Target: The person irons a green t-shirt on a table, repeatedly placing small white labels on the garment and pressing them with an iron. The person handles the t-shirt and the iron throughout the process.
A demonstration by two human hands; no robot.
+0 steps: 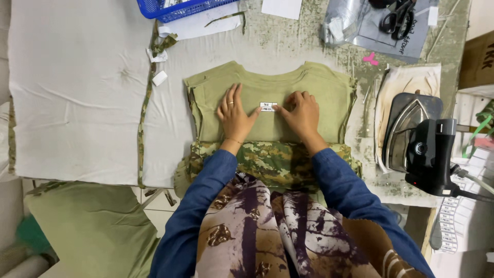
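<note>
A folded olive-green garment (319, 87) lies on the padded work table, its neckline away from me, with a camouflage-patterned part (267, 157) at the near edge. A small white label (267, 106) rests on the middle of the olive cloth. My left hand (234, 116) lies flat on the garment, its thumb touching the label's left end. My right hand (300, 114) has curled fingers, and its fingertips press the label's right end. Both blue sleeves reach in from below.
An iron (411, 134) sits on a stained cloth at the right. Scissors (397, 19) lie on a grey bag at the back right. A blue basket (175, 7) stands at the back. A camouflage strip (146, 98) crosses the white padding (77, 87). Olive fabric (92, 226) lies below left.
</note>
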